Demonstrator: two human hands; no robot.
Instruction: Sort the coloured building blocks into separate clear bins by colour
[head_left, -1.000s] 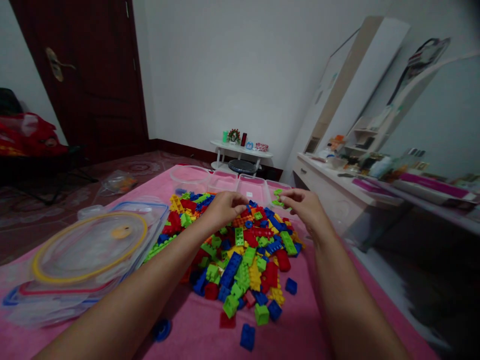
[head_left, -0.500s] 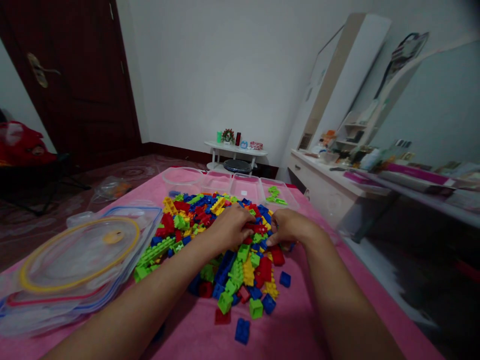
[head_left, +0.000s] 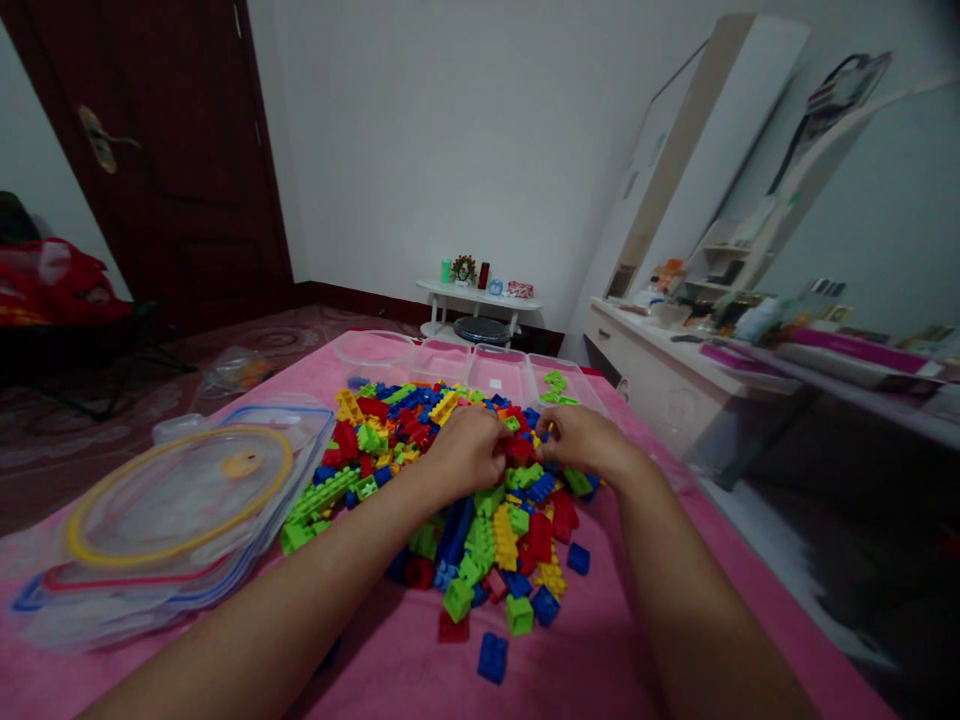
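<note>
A mound of red, blue, green and yellow plastic building blocks (head_left: 480, 545) lies spread on the pink cloth (head_left: 585, 650). At the mound's upper middle, my left hand (head_left: 469, 450) is closed, with its fingertips around the end of a red building block (head_left: 519, 452). Just right of that block my right hand (head_left: 585, 440) bends down over the pile with curled fingers. Its fingertips are partly hidden, and what they grip cannot be made out. A blue block (head_left: 493, 657) and a dark red flat piece (head_left: 453, 627) lie loose at the near side.
Clear plastic containers stand in a row behind the mound; the rightmost container (head_left: 592, 395) holds a few green pieces (head_left: 555, 385). Stacked lids (head_left: 180, 500) lie at the left. A white dresser (head_left: 660, 370) stands at the right, past the table edge.
My right hand has lifted slightly off the blocks and its fingers have shifted, showing a green block below it. My left hand stays by the red block. The view has turned slightly left.
</note>
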